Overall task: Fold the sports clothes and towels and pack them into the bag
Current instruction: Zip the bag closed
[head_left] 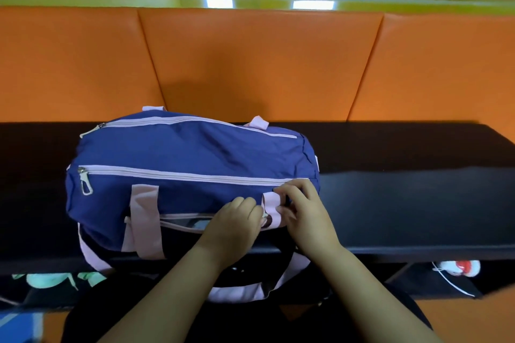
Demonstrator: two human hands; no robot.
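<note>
Bag: navy blue fabric duffel bag with pale pink trim (195, 153), lying lengthwise on the black padded surface (404, 203), near edge overhanging toward the person; set close, likely so both hands reach the front without stretching.
Top zip: long pink-edged top zip (181, 175) closed end to end, which suggests the main compartment is already packed.
Front pocket: slit of the front pocket (186, 223) gaping partly open, something pale inside, too little visible to name.
Left hand: left hand (237, 217) with fingers curled, pinching the small metal zip pull (264, 216) at the pocket's right end; probably working that zip.
Right hand: right hand (302, 211) gripping the right pale pink strap band (271, 200) just beside the pull, apparently bracing the cloth taut so the slider runs freely.
Carry handle: looped pink carry handle (237, 291) hanging below the surface edge, clear of the pocket.
Progress: judged near the end; no loose clothes or towels in view.
Surroundings: orange padded backrest (250, 64) behind; white and red shoe (457, 267) under the surface at right.
</note>
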